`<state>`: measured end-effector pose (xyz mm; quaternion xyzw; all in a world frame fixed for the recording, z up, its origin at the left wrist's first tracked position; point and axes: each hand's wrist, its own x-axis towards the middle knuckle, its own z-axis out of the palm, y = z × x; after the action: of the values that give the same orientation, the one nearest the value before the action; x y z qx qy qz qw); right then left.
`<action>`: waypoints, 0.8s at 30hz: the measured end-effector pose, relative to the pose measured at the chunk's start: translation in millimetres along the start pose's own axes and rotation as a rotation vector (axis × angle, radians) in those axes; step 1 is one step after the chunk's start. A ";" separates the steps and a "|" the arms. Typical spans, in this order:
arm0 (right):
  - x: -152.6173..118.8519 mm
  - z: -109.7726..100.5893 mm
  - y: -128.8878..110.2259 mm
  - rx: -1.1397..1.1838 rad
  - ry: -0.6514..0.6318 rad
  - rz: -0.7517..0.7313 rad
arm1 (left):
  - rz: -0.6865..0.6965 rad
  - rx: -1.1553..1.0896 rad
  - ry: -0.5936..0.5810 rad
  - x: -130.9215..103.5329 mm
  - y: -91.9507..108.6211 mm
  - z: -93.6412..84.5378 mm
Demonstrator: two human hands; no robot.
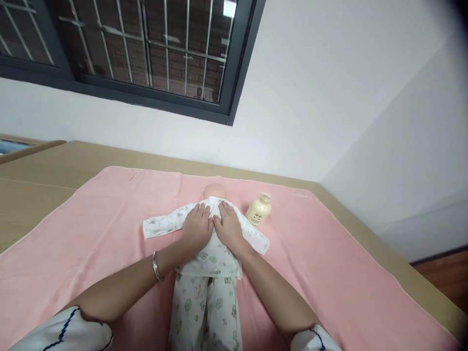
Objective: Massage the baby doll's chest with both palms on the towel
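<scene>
A doll (215, 190) lies on a pink cloth (310, 273), its head at the far end. It wears a white patterned top (212, 261) with both sleeves spread out to the sides, and white patterned trousers (206, 312) reaching the lower edge of the view. My left hand (198, 225) rests flat on the left side of the chest, fingers extended. On the right side of the chest my right hand (227, 226) also lies flat, fingers extended. The two thumbs are close together at the middle of the top.
A cream pump bottle (259, 209) leans on the cloth just right of the doll's sleeve. Beneath the cloth is a wooden surface (84, 156), backed by a white wall (292, 97) and a dark-framed barred window (234, 73).
</scene>
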<state>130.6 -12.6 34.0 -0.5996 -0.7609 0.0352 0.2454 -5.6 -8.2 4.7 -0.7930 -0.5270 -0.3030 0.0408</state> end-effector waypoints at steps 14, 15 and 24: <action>-2.2 -21.1 -11.8 -0.080 -0.156 0.016 | 0.012 -0.085 -0.051 6.1 -3.6 -5.4; -7.2 -21.3 -18.0 -0.083 -0.162 0.016 | -0.008 -0.095 -0.077 11.3 -8.2 -5.5; -3.3 -24.0 -10.8 0.050 -0.180 -0.023 | -0.024 -0.049 -0.051 8.1 -5.5 -1.1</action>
<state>131.4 -24.5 57.8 -0.5790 -0.7856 0.1051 0.1912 -8.7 0.4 8.4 -0.7948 -0.5299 -0.2959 0.0043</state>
